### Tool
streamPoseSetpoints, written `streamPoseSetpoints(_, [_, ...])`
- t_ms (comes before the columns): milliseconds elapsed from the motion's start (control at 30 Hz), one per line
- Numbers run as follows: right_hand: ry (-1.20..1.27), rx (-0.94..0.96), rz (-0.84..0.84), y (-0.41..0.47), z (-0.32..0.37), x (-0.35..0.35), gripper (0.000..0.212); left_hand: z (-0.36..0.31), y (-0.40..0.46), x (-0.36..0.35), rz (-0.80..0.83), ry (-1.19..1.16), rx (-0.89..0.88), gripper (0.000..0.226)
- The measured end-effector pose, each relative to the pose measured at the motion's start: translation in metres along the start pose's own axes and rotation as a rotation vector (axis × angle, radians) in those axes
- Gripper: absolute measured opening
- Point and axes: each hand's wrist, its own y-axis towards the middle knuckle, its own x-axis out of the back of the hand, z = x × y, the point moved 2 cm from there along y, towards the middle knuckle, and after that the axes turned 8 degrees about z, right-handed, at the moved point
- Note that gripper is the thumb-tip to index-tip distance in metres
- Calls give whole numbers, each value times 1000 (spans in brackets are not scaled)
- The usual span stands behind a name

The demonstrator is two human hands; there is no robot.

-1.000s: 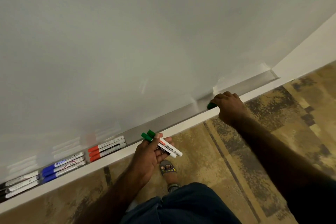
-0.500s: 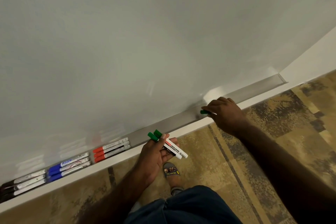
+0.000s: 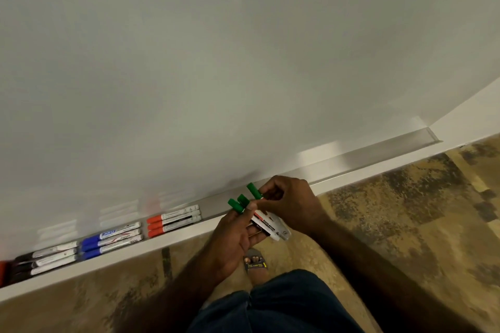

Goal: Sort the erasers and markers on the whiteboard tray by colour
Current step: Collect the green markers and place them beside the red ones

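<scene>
Left hand (image 3: 238,235) grips two green markers (image 3: 239,204); right hand (image 3: 286,203) pinches a third (image 3: 253,190) beside them. Crowded grip risks markers slipping to the floor (image 3: 405,224).

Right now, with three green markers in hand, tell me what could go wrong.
1. The left hand holds two green markers loosely while the right hand adds a third green marker; one may slip to the carpet.
2. The handover happens at the tray edge, not over it, so a dropped marker would probably miss the tray.
3. Setting them down carelessly could nudge the red markers out of line.
</scene>
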Motion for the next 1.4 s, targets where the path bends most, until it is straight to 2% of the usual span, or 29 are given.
streamPoseSetpoints(133, [28, 46, -40, 0, 2, -15, 22, -1, 0, 6, 23, -127, -25, 47])
streamPoseSetpoints(233, [-99, 118, -62, -3, 2, -25, 19, 2, 0, 11, 13, -166, -39, 43])
streamPoseSetpoints(400, [-216, 155, -13, -1, 2, -35, 22, 4, 0, 20, -82, -162, -74, 43])
streamPoseSetpoints(533, [-170, 136, 22, 6, 2, -40, 20, 2, 0, 27, -163, -174, -116, 42])
streamPoseSetpoints(667, [178, -97, -15, 8, -9, -36, 28, -4, 1, 32, -258, -251, -201, 38])
streamPoseSetpoints(800, [857, -403, 78, 3, -23, -51, 40, -6, 0, 36, -294, -281, -261, 31])
streamPoseSetpoints(867, [1071, -427, 68, 2, -26, -59, 35, -4, 0, 37, -319, -288, -272, 26])
streamPoseSetpoints(933, [1150, -414, 34, 2, -28, -63, 31, -2, 2, 38, -350, -311, -288, 24])
streamPoseSetpoints(1100, [1057, -378, -15, 8, -31, -64, 29, -3, 4, 38, -389, -316, -300, 29])
streamPoseSetpoints(1233, [980, -359, 14, 17, -35, -55, 30, -11, 1, 43, -430, -268, -274, 25])
streamPoseSetpoints(1400, [855, -358, 37, 34, -48, -34, 30, -32, -18, 57, -514, -120, -295, 42])
